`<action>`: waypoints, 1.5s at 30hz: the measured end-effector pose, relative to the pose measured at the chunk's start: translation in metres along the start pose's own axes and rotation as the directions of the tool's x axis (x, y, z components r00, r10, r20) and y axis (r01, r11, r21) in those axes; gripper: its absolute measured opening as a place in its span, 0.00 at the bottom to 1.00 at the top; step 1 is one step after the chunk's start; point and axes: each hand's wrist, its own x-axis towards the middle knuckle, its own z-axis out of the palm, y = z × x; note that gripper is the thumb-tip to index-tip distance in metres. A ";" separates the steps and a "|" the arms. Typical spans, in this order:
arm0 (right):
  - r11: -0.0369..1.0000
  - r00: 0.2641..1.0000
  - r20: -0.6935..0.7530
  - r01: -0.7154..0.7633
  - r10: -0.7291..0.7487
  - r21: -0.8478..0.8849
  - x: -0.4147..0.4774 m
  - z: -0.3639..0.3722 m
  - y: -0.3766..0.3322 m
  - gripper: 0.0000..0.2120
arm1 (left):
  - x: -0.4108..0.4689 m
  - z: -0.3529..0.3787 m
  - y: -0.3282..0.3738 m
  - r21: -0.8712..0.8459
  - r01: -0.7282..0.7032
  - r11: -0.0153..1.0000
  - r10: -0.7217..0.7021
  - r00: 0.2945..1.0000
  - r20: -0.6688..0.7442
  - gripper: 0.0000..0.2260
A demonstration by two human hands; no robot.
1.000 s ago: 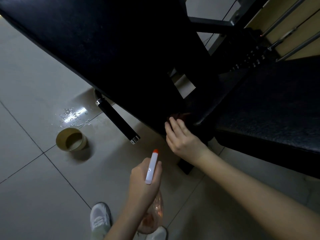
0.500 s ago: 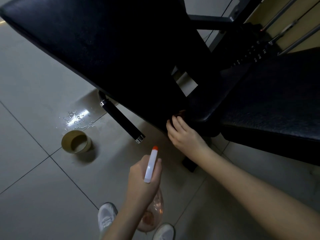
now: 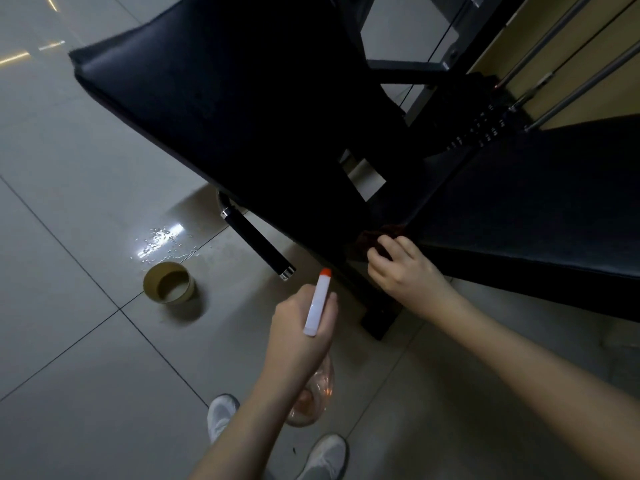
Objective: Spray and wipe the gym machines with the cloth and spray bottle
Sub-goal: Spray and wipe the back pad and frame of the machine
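Nearest, the spray bottle (image 3: pixel 317 306) is gripped round its neck by the left hand (image 3: pixel 301 327), with the orange-tipped nozzle aimed toward the machine. Just beyond, a dark reddish cloth (image 3: pixel 377 239) is held under the curled fingers of the right hand (image 3: pixel 405 271) and pressed into the seam where the tilted back pad (image 3: pixel 235 109) meets the seat pad (image 3: pixel 519 209). Wiping is judged to be the step in hand. Next, the cloth would probably need to be drawn along the seat pad, after fresh spray.

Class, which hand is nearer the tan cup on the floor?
Left. The left hand, holding the spray bottle, is right of the cup; the right hand is farther right, on the cloth.
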 end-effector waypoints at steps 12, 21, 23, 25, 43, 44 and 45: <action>0.109 0.587 0.517 -0.719 0.623 0.686 0.047 -0.122 0.026 0.13 | -0.025 -0.073 0.077 0.040 -0.013 0.999 0.011 0.999 0.044 0.14; -0.735 0.348 0.859 -0.453 0.376 0.505 0.100 -0.221 0.063 0.17 | -0.025 -0.137 0.148 0.059 -0.094 0.994 0.094 0.996 0.002 0.08; -0.746 0.352 0.854 -0.427 0.383 0.511 0.111 -0.239 0.068 0.17 | -0.024 -0.152 0.164 0.075 -0.112 0.991 0.113 0.994 -0.002 0.05; -0.757 0.373 0.846 -0.399 0.381 0.517 0.122 -0.259 0.074 0.17 | -0.023 -0.168 0.180 0.110 -0.118 0.987 0.116 0.993 0.019 0.03; -0.691 0.478 0.704 -0.243 0.526 0.681 0.219 -0.355 0.128 0.12 | 0.007 -0.265 0.284 0.339 -0.361 0.869 0.350 0.932 0.095 0.07; -0.691 0.484 0.703 -0.244 0.521 0.680 0.225 -0.355 0.132 0.13 | 0.011 -0.268 0.284 0.346 -0.352 0.870 0.344 0.935 0.087 0.06; -0.694 0.493 0.701 -0.240 0.515 0.679 0.230 -0.356 0.136 0.12 | 0.017 -0.270 0.286 0.346 -0.329 0.879 0.324 0.943 0.073 0.05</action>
